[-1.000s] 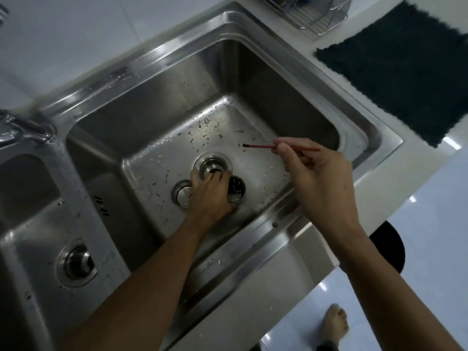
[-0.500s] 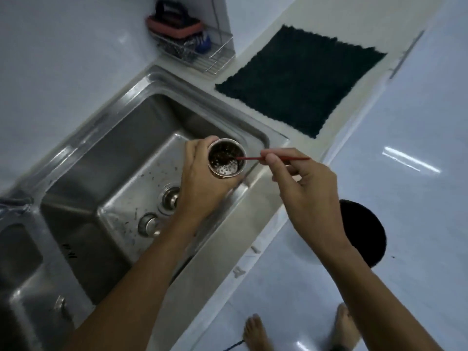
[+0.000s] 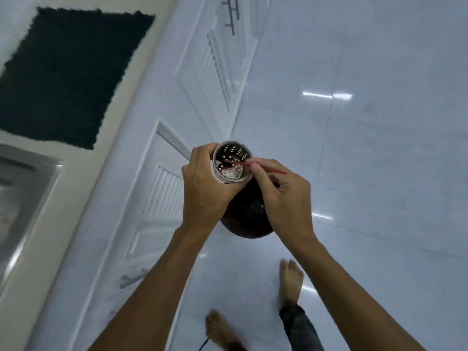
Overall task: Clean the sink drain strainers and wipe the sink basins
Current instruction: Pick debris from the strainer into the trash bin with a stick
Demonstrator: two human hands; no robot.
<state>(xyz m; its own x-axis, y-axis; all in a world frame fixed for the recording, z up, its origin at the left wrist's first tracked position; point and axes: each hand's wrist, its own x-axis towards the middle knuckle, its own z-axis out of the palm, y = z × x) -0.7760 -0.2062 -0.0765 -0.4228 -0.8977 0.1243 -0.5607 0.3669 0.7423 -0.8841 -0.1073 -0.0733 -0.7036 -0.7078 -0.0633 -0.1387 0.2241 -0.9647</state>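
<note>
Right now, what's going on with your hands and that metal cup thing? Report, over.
Left hand grips perforated steel drain strainer. Right hand pokes thin red stick inside it. Dark round bin below on floor. Nothing blocking.

Perforated steel drain strainer [image 3: 231, 162], tilted open-side up, dark residue inside

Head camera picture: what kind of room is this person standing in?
Most likely a home kitchen. A steel sink sits in a pale countertop, with white cabinet doors below, and the left hand holds a drain strainer.
</note>
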